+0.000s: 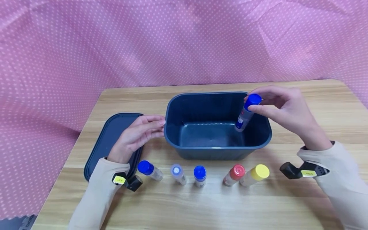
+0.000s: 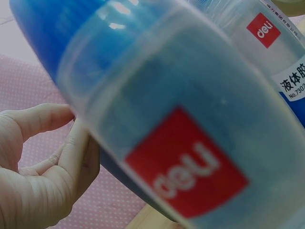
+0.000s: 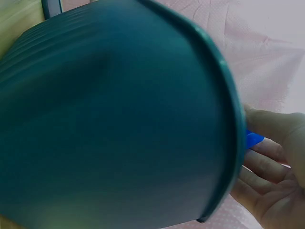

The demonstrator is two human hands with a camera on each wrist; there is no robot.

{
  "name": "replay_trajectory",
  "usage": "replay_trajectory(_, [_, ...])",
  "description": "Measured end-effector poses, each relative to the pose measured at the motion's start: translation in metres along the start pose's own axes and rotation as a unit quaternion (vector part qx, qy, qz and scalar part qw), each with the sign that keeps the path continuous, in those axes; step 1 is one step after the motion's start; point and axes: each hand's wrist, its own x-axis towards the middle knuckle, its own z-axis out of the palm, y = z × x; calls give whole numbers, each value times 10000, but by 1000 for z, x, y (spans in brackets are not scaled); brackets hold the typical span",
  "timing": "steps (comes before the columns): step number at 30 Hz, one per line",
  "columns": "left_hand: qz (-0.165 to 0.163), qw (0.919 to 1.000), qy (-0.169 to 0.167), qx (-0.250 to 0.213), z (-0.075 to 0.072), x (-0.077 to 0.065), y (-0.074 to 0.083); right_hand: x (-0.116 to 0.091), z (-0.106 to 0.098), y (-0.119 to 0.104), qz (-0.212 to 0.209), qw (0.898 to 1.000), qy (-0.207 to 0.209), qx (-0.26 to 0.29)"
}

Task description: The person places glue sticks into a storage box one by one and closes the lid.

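Observation:
My right hand (image 1: pixel 290 110) pinches the blue cap of a clear liquid glue bottle (image 1: pixel 244 118) between thumb and fingers. Tilted, the bottle hangs with its lower end inside the right part of the dark blue plastic bin (image 1: pixel 212 152). In the right wrist view, the bin's wall (image 3: pixel 124 114) hides all but a bit of the blue cap (image 3: pixel 254 139). At the bin's left rim, the fingertips of my left hand (image 1: pixel 141 134) touch its outside, fingers fairly straight. A blue-capped glue bottle (image 2: pixel 190 119) blocks much of the left wrist view.
A dark blue lid (image 1: pixel 104 143) lies left of the bin, under my left forearm. In front stand several glue bottles: blue-capped ones (image 1: pixel 145 167) (image 1: pixel 200 174), one with a pale translucent top (image 1: pixel 177 172), a red-capped one (image 1: pixel 236 174) and a yellow-capped one (image 1: pixel 258 174). Pink dotted cloth (image 1: pixel 184 44) hangs behind the wooden table (image 1: pixel 184 210).

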Motion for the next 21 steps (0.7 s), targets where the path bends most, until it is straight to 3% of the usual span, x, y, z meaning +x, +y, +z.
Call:
replay_trajectory(10, [-7, 10000, 74, 28, 0, -1, -1, 1, 9, 5, -100, 9988, -102, -468])
replay_trajectory(21, [-35, 9998, 169, 88, 1, -2, -2, 0, 17, 11, -265, 9989, -289, -270])
